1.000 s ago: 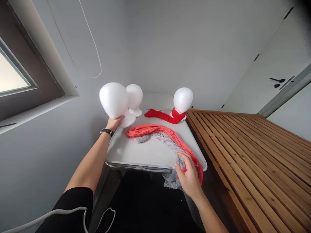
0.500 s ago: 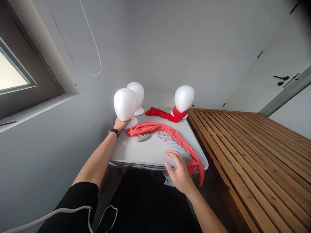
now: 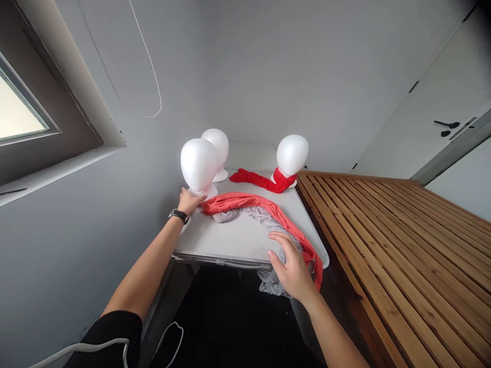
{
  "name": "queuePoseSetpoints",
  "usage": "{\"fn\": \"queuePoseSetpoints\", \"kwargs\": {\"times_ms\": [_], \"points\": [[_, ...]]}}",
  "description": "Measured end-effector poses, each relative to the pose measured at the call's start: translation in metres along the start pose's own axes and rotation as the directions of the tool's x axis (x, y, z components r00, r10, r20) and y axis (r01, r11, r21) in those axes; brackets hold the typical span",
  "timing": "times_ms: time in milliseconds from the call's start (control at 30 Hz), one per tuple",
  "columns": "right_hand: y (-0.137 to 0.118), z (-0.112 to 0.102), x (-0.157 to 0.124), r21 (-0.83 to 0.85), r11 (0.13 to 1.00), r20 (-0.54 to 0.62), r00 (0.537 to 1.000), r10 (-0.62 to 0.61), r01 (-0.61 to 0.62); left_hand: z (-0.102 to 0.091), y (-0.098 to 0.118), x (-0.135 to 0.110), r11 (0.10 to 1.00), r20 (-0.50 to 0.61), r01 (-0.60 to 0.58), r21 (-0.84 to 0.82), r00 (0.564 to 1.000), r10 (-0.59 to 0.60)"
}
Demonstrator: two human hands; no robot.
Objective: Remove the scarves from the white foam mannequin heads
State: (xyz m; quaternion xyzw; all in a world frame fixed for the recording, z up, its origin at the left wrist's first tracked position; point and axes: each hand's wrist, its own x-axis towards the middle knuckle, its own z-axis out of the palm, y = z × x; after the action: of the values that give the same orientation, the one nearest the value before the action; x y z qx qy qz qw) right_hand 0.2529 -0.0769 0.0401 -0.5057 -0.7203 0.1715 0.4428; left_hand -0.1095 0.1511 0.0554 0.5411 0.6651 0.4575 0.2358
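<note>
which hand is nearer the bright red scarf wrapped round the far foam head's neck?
Left. The left hand rests at the base of the near white foam head, just left of the bright red scarf. The right hand sits at the table's front edge on the grey scarf.

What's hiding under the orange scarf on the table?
A grey scarf lies partly under the orange scarf, its end hanging off the table by the right hand. Anything else beneath is covered.

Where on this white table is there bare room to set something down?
Bare patch: the near left of the table, between the left hand, the coral scarf and the right hand. Crowded: the far edge, with three foam heads and a red scarf.
</note>
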Motion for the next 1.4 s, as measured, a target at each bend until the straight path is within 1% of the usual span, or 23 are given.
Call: {"fn": "queuePoseSetpoints", "kwargs": {"times_ms": [33, 67, 100, 133, 167, 233, 267, 300, 333, 400, 500, 600, 700, 800, 933, 1000, 1033, 1100, 1133, 1167, 1200, 1300, 1400], "points": [[0.005, -0.005, 0.002, -0.044, 0.999, -0.021, 1.000, 0.010, -0.010, -0.002, -0.002, -0.015, 0.997, 0.003, 0.018, 0.077, 1.000, -0.018], [0.011, -0.011, 0.005, -0.099, 0.994, -0.049, 0.998, 0.030, -0.034, -0.002, -0.004, -0.033, 0.985, 0.005, -0.010, 0.172, 1.000, 0.009], [0.018, -0.017, 0.007, -0.165, 0.984, -0.078, 0.995, 0.060, -0.072, -0.001, -0.005, -0.052, 0.959, 0.022, -0.081, 0.273, 0.997, 0.078], [0.026, -0.023, 0.009, -0.237, 0.964, -0.108, 0.989, 0.098, -0.121, 0.002, -0.004, -0.071, 0.905, 0.055, -0.191, 0.380, 0.981, 0.184], [0.033, -0.029, 0.010, -0.312, 0.934, -0.130, 0.982, 0.139, -0.174, 0.007, -0.001, -0.089, 0.838, 0.101, -0.301, 0.455, 0.953, 0.287], [0.045, -0.038, 0.011, -0.448, 0.854, -0.139, 0.965, 0.224, -0.263, 0.021, 0.009, -0.111, 0.697, 0.217, -0.489, 0.525, 0.868, 0.446], [0.050, -0.041, 0.010, -0.498, 0.815, -0.124, 0.955, 0.271, -0.296, 0.029, 0.016, -0.115, 0.638, 0.270, -0.552, 0.537, 0.829, 0.490], [0.053, -0.042, 0.009, -0.533, 0.783, -0.097, 0.943, 0.320, -0.320, 0.037, 0.024, -0.115, 0.589, 0.315, -0.592, 0.550, 0.800, 0.510], [0.054, -0.042, 0.008, -0.559, 0.758, -0.062, 0.929, 0.365, -0.335, 0.044, 0.032, -0.110, 0.548, 0.353, -0.613, 0.569, 0.784, 0.510], [0.055, -0.039, 0.006, -0.603, 0.717, -0.008, 0.901, 0.433, -0.350, 0.059, 0.045, -0.095, 0.480, 0.425, -0.623, 0.618, 0.778, 0.462], [0.053, -0.030, 0.006, -0.674, 0.654, -0.011, 0.891, 0.454, -0.342, 0.076, 0.055, -0.076, 0.427, 0.534, -0.628, 0.650, 0.778, 0.331], [0.051, -0.022, 0.007, -0.706, 0.631, -0.040, 0.908, 0.417, -0.321, 0.091, 0.057, -0.077, 0.454, 0.586, -0.624, 0.636, 0.774, 0.242], [0.050, -0.015, 0.008, -0.707, 0.636, -0.052, 0.920, 0.388, -0.308, 0.103, 0.063, -0.086, 0.484, 0.585, -0.609, 0.628, 0.780, 0.222], [0.048, -0.009, 0.006, -0.705, 0.636, -0.064, 0.921, 0.384, -0.314, 0.116, 0.076, -0.089, 0.522, 0.552, -0.561, 0.643, 0.811, 0.192], [0.047, -0.011, 0.013, -0.667, 0.661, -0.075, 0.914, 0.400, -0.344, 0.134, 0.095, -0.078, 0.580, 0.485, -0.461, 0.672, 0.865, 0.126], [0.054, -0.020, 0.032, -0.600, 0.706, -0.128, 0.916, 0.380, -0.377, 0.141, 0.101, -0.074, 0.607, 0.476, -0.439, 0.662, 0.872, 0.112], [0.060, -0.026, 0.047, -0.545, 0.739, -0.172, 0.916, 0.363, -0.395, 0.142, 0.103, -0.074, 0.619, 0.475, -0.436, 0.653, 0.873, 0.113], [0.080, -0.039, 0.086, -0.388, 0.817, -0.274, 0.899, 0.341, -0.428, 0.140, 0.104, -0.078, 0.638, 0.462, -0.436, 0.634, 0.876, 0.139], [0.092, -0.045, 0.109, -0.276, 0.859, -0.300, 0.888, 0.349, -0.431, 0.137, 0.103, -0.082, 0.642, 0.447, -0.443, 0.626, 0.878, 0.170], [0.106, -0.050, 0.133, -0.163, 0.884, -0.323, 0.870, 0.371, -0.438, 0.132, 0.102, -0.087, 0.641, 0.429, -0.456, 0.618, 0.878, 0.210], [0.121, -0.054, 0.157, -0.066, 0.887, -0.331, 0.849, 0.412, -0.456, 0.125, 0.100, -0.092, 0.635, 0.412, -0.474, 0.610, 0.874, 0.257], [0.164, -0.059, 0.217, -0.005, 0.862, -0.359, 0.806, 0.471, -0.507, 0.100, 0.091, -0.109, 0.613, 0.389, -0.541, 0.576, 0.841, 0.376], [0.199, -0.053, 0.255, -0.009, 0.857, -0.394, 0.790, 0.470, -0.515, 0.073, 0.077, -0.122, 0.624, 0.384, -0.579, 0.525, 0.815, 0.434]]}}
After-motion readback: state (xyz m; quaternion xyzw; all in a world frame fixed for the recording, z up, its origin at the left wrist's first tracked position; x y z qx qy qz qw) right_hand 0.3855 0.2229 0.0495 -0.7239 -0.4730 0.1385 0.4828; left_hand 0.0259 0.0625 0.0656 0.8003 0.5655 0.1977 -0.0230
